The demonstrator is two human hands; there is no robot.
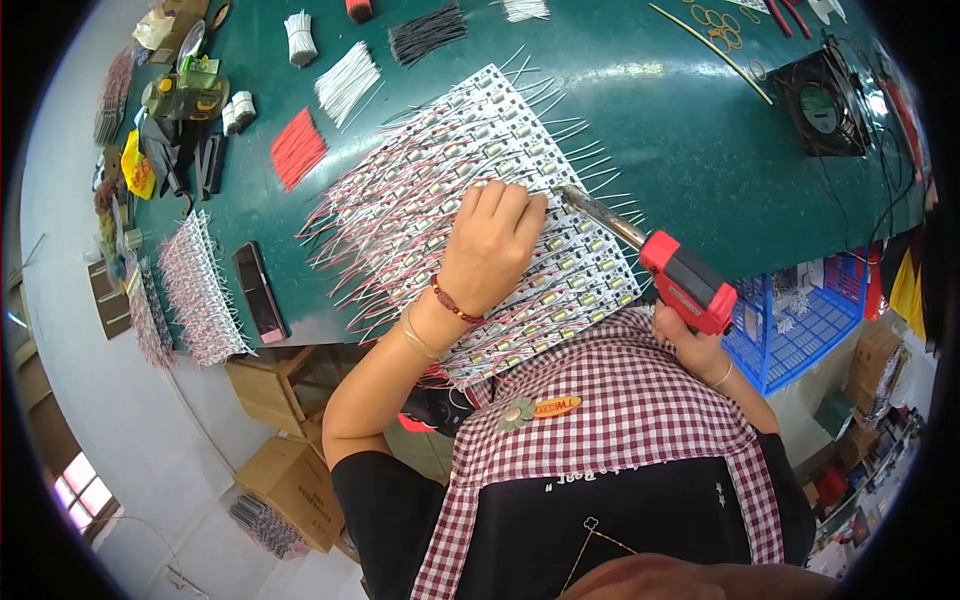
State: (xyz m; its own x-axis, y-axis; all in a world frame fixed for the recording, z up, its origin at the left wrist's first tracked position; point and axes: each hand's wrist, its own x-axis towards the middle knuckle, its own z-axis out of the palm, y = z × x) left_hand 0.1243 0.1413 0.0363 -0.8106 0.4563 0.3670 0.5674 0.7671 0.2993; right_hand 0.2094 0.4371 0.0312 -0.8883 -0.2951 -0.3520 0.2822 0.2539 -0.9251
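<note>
A white panel of small circuit boards (pixel 490 110) lies slanted on the green table, with rows of small components. Red and white wires stick out along its left side, white ones along its right. My left hand (pixel 492 240) rests over the middle of the panel, fingers curled together; their tips and whatever they pinch are hidden. In my right hand (pixel 690 345) is a red and black soldering gun (pixel 690 280), gripped by its handle. Its metal tip touches or hovers just over the panel, right beside my left fingers; I cannot tell which.
Bundles of red wires (pixel 298 149), white wires (pixel 346 84) and black wires (pixel 428 33) lie beyond the panel. A phone (pixel 260 290) and another wired panel (pixel 203 290) are at left. A black fan (pixel 820 105) stands at right, above a blue crate (pixel 800 335).
</note>
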